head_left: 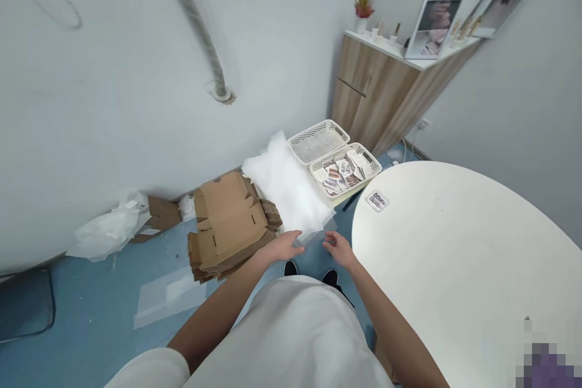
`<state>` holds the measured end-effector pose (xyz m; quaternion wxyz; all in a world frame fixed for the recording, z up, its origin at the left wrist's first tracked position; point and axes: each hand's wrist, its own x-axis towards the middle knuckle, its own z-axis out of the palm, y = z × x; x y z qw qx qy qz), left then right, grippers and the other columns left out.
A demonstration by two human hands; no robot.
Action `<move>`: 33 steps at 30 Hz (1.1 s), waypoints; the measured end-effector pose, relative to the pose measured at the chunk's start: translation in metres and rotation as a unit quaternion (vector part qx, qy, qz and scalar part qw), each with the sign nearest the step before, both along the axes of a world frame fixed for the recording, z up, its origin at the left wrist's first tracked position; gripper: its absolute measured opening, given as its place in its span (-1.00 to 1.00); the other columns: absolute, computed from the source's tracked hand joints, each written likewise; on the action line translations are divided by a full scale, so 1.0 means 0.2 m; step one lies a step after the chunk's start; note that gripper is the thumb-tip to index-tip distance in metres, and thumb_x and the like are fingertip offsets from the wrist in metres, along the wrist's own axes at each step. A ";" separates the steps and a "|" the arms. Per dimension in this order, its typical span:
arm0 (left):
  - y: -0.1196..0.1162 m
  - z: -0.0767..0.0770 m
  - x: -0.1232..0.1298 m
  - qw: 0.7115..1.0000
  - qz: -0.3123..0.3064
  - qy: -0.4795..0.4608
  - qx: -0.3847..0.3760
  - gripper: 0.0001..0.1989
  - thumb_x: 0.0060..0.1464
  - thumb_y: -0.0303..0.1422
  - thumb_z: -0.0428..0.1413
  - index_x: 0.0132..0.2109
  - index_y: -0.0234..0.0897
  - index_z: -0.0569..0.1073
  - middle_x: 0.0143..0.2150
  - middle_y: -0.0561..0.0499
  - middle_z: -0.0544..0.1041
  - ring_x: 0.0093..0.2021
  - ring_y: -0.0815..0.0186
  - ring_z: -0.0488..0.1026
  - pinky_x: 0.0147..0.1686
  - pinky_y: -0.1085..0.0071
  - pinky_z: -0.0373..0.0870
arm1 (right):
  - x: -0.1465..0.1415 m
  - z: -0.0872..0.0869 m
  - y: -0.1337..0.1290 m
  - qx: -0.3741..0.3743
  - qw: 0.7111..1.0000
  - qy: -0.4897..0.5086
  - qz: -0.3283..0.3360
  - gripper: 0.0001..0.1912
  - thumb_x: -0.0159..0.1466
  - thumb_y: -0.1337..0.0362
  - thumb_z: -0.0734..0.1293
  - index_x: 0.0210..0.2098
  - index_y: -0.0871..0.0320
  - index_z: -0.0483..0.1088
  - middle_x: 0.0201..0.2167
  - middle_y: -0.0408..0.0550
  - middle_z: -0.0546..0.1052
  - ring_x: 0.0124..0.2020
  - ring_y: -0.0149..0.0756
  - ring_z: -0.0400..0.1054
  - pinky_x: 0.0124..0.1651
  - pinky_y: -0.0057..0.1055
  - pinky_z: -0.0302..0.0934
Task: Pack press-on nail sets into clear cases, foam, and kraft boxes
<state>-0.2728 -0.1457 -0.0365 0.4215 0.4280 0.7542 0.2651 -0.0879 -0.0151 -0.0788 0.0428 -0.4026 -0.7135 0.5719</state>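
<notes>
My left hand (284,246) is at the near end of a stack of white, filmy packing sheets (288,182), beside a pile of flattened cardboard boxes (234,215). Its thumb and fingers are apart, with nothing seen between them. My right hand (339,248) hovers just left of the round white table (454,242), fingers loosely curved and apart, also with nothing visible in it. Between the two hands, thin see-through sheet edges (311,236) stick out from the stack. Whether either hand touches them I cannot tell.
Beyond the sheets are a white basket (318,140) and another basket (377,168) of small printed packets. One small packet (377,200) lies on the table. A wooden cabinet (373,85) stands behind. Plastic bags (107,230), a loose sheet (170,297) and a chair (27,303) are left.
</notes>
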 end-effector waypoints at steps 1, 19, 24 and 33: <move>-0.03 0.01 -0.04 1.000 0.008 -0.018 -0.007 -0.44 -0.23 -0.15 0.17 -0.02 -0.23 0.36 -0.03 -0.14 0.45 -0.15 0.14 0.45 -0.22 0.32 0.35 | -0.06 0.00 0.00 0.002 1.000 -0.003 0.012 -0.61 0.09 0.17 0.24 -0.08 0.14 0.30 -0.22 0.00 0.44 -0.30 -0.30 0.38 -0.27 -0.30 0.29; 0.32 0.03 -0.40 0.958 0.198 -0.206 -0.022 -0.33 -0.10 -0.09 0.10 0.15 -0.21 0.16 0.24 -0.14 0.10 0.19 0.06 0.09 0.01 0.26 0.19 | -0.75 0.04 0.22 0.071 0.994 0.016 0.080 -0.48 0.06 0.27 0.25 0.04 0.02 0.21 0.16 -0.05 0.18 0.18 -0.20 0.03 0.16 -0.15 -0.03; 0.48 -0.12 -0.50 0.938 0.264 -0.211 -0.078 -0.29 -0.08 -0.05 0.05 0.19 -0.21 0.08 0.27 -0.12 0.01 0.23 0.06 0.01 0.07 0.24 0.12 | -0.99 -0.09 0.38 0.074 0.992 0.018 0.097 -0.47 0.00 0.38 0.24 0.00 0.04 0.26 0.22 -0.06 0.05 0.22 -0.18 -0.06 0.18 -0.15 -0.07; 0.62 -0.36 -0.60 0.894 0.358 -0.234 -0.136 -0.22 -0.05 -0.16 0.03 0.26 -0.25 -0.12 0.31 -0.09 -0.13 0.27 0.16 -0.12 0.16 0.29 -0.01 | -1.20 -0.28 0.55 0.140 0.984 -0.047 0.098 -0.52 -0.02 0.37 0.27 -0.07 0.03 0.30 0.09 0.01 0.19 0.13 -0.10 0.07 0.08 -0.07 0.02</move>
